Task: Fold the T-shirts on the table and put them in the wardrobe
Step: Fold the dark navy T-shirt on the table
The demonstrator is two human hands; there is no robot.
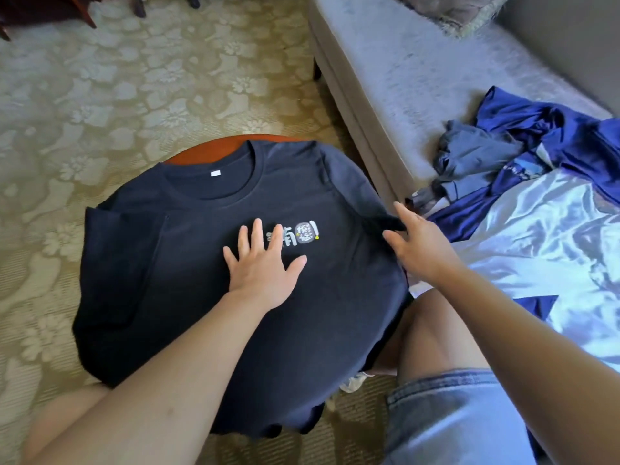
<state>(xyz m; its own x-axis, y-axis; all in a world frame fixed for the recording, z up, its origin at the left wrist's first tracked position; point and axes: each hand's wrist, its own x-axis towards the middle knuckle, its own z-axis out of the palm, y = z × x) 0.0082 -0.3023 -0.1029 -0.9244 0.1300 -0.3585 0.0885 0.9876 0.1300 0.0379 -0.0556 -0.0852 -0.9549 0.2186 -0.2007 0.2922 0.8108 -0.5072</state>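
Dark T-shirt [151,263] spread over the round desk [208,147], beneath the left grip [261,263], whose straight, spread fingers press its chest. The right grip [419,243] touches the sleeve just to the right; whether it pinches the cloth cannot be told.

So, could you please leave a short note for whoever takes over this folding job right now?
Left hand: open, pressed flat on the print of the dark T-shirt.
Right hand: open, fingers straight at the sleeve nearest the sofa.
The shirt lies front up, spread over the round table.
Done: the shirt is laid out; no fold is clearly made yet.
Left: fold it, then see to the blue, grey and white clothes heaped on the sofa, and carry everything to the wardrobe, which is not in view.
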